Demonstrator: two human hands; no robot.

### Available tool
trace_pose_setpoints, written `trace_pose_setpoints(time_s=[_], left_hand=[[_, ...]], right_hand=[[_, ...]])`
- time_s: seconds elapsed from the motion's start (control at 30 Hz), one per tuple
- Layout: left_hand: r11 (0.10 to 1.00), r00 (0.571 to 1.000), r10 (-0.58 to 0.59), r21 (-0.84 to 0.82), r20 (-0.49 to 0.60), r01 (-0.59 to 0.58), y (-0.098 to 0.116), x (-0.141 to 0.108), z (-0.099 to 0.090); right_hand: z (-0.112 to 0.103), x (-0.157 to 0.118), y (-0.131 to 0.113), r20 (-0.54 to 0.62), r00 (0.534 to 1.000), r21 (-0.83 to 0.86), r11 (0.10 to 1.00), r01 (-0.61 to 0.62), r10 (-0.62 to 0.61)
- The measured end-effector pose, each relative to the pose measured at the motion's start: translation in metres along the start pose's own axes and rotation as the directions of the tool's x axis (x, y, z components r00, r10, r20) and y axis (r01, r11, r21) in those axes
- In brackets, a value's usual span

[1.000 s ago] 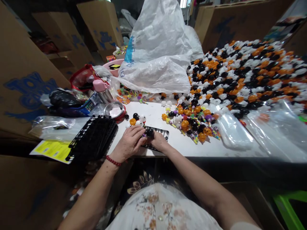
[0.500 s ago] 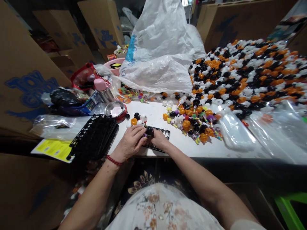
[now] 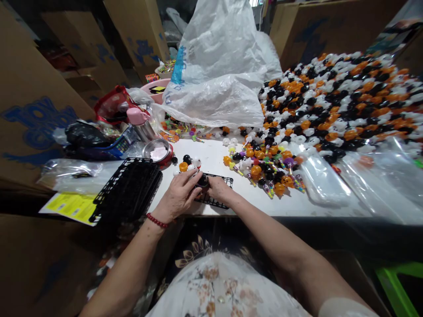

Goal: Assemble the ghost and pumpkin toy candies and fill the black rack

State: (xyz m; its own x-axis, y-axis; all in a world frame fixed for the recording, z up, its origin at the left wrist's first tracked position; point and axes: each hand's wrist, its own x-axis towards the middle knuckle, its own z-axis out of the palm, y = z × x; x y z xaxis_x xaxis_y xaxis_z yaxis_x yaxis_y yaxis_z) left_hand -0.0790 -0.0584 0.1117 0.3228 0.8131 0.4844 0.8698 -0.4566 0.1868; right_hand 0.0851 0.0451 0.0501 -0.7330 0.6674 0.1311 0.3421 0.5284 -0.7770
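Observation:
A glossy black rounded plastic piece (image 3: pixel 202 179) is between my two hands, above a black plastic grid frame (image 3: pixel 217 201) near the table's front edge. My left hand (image 3: pixel 178 193) has its fingers bent and pressed against the piece from the left. From the right, my right hand (image 3: pixel 218 190) closes on the same piece, its fingertips partly hidden. Just beyond my left fingers stands a small group of round pieces: an orange one (image 3: pixel 183 167), a black one (image 3: pixel 187 159) and white ones (image 3: pixel 196 163).
A stack of black grid frames (image 3: pixel 128 189) lies left, beside a red-rimmed bowl (image 3: pixel 170 155) and pink-lidded flask (image 3: pixel 138 117). Right are mixed small toys (image 3: pixel 264 165), clear bags (image 3: pixel 325 180) and a large heap of orange, black and white pieces (image 3: pixel 340 101). A white plastic sack (image 3: pixel 221 88) stands behind.
The black piece has shifted slightly down and left, lower toward the frame, with both hands staying around it. The whole view has moved a little.

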Motion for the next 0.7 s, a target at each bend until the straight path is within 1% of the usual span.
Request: trace_pose_setpoints(time_s=[0.13, 0.33, 0.43, 0.53, 0.63, 0.7], left_hand=[[0.997, 0.997, 0.062, 0.048, 0.038, -0.064, -0.001, 0.002, 0.001], [0.995, 0.999, 0.027, 0.095, 0.027, -0.029, -0.002, 0.002, 0.003], [0.991, 0.999, 0.017, 0.132, 0.036, -0.022, 0.001, 0.002, -0.003], [0.982, 0.997, 0.02, 0.184, 0.081, -0.034, 0.005, 0.007, -0.011], [0.984, 0.99, 0.038, 0.165, 0.134, -0.06, 0.005, 0.012, -0.014], [0.99, 0.989, 0.041, 0.125, 0.145, -0.059, 0.002, 0.014, -0.013]], right_hand=[[0.005, -0.002, 0.004, 0.005, 0.999, -0.059, 0.997, 0.04, -0.039], [0.018, -0.003, 0.01, -0.016, 1.0, -0.071, 0.997, 0.003, -0.004], [0.018, -0.001, 0.009, -0.024, 0.998, -0.026, 0.998, 0.051, -0.052], [0.015, 0.0, 0.005, -0.01, 0.996, 0.019, 0.996, 0.088, -0.088], [0.012, 0.001, 0.002, 0.016, 0.994, 0.01, 0.995, 0.104, -0.104], [0.011, 0.002, 0.002, 0.025, 0.997, 0.001, 0.997, 0.078, -0.078]])
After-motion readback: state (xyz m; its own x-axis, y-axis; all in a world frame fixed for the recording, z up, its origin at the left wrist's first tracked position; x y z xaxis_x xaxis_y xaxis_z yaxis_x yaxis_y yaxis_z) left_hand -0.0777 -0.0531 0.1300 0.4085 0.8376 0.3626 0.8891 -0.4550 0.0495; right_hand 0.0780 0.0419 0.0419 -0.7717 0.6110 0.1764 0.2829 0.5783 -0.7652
